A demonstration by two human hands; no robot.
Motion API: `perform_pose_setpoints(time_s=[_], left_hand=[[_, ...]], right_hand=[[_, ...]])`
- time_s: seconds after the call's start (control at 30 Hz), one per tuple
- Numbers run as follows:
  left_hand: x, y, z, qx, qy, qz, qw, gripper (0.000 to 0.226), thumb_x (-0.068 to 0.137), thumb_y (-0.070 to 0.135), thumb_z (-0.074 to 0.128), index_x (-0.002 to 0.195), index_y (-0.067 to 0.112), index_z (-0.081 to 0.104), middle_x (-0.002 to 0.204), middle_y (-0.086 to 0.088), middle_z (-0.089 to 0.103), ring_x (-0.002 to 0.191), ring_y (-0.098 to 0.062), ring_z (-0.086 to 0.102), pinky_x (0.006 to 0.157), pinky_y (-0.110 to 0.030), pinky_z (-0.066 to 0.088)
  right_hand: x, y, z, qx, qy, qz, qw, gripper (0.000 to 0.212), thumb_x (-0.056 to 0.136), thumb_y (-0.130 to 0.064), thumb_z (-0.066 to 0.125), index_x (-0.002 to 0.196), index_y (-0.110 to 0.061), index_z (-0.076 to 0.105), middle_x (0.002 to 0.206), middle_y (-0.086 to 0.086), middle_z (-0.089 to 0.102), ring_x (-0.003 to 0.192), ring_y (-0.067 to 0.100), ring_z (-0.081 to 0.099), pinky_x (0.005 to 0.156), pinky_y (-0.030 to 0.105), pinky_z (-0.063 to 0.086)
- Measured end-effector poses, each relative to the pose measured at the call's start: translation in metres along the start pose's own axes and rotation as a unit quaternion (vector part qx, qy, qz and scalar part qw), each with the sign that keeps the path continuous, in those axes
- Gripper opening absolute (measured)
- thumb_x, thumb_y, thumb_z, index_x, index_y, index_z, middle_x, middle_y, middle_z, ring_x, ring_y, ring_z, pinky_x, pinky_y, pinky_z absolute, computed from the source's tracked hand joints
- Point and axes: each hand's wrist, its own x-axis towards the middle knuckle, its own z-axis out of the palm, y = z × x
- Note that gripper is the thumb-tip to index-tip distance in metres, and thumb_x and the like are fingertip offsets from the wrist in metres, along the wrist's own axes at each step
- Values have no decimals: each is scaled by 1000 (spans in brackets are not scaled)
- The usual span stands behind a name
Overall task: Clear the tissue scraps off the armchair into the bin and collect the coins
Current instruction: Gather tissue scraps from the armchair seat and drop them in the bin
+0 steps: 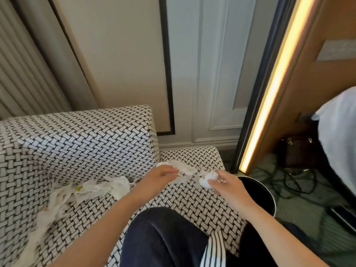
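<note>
With the right hand (227, 185) curled round a tissue wad (206, 181) just left of the bin (270, 191) and the left hand (159, 175) seemingly pinching scraps (185, 168) farther left, bunch both tightly before tipping in.

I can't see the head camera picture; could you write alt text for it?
A person's right hand holds a tissue wad near a black bin, while the left hand touches torn tissue scraps on a black-and-white woven armchair. More scraps litter the seat.

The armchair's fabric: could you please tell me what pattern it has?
The armchair has a black-and-white basket-weave pattern, which shows best in the head view.
</note>
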Motion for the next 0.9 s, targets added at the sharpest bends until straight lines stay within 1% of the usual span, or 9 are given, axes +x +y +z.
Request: perform_pose_setpoints(time_s=[0.07,0.2,0.27,0.4,0.5,0.6,0.73,0.83,0.9], left_hand=[[10,13,17,-6,-26,17,1000,31,94,32,49,123,28,59,141,10,42,125,-7,40,110,-36,30],[29,36,56,-4,-65,44,997,32,95,31,47,126,27,57,138,12,44,114,-1,41,89,-15,36],[39,44,73,0,-82,48,995,33,95,29,47,127,26,56,139,11,43,115,-1,39,97,-19,30],[55,54,96,-21,-98,31,994,33,94,29,49,126,26,56,142,9,40,121,-5,39,103,-28,28],[65,57,106,-28,-95,23,995,32,95,30,49,126,28,56,142,10,40,117,-1,36,99,-24,27],[71,59,112,-35,-100,24,994,33,95,29,48,126,28,56,143,9,40,125,-5,35,100,-24,25],[78,60,121,-76,-115,14,990,29,95,27,49,121,30,59,140,11,42,120,-2,36,102,-25,26],[81,60,130,-109,-125,5,986,25,94,28,50,114,34,63,129,16,49,121,-3,42,110,-35,30],[83,61,137,-126,-140,6,982,24,93,27,51,110,35,66,119,22,53,118,0,45,109,-35,33]], right_hand=[[3,17,-17,3,13,26,1000,41,87,-28,60,127,-21,56,120,-5,59,107,11,57,96,37,49],[9,55,-43,91,76,93,989,29,90,-20,59,120,-19,58,113,0,62,96,14,63,88,37,53],[16,72,-51,137,112,134,975,21,92,-17,56,113,-18,57,110,3,62,99,18,61,93,40,50],[33,87,-65,334,156,193,909,42,97,-16,48,138,-8,43,126,12,56,110,25,58,92,35,49],[37,89,-70,429,121,210,870,60,98,-26,46,150,-24,16,151,10,31,136,28,35,108,40,34],[37,90,-67,407,73,192,890,67,97,-31,48,149,-38,6,156,6,20,142,26,24,112,42,27],[34,93,-55,350,-8,123,928,68,89,-22,62,142,-46,27,152,0,29,135,22,36,110,46,34],[29,86,-46,240,-25,82,967,49,87,-18,63,119,-49,41,123,-22,49,103,0,54,92,26,45],[29,86,-42,184,-3,79,980,59,87,-21,64,136,-37,34,125,-20,47,96,-4,51,88,20,40]])
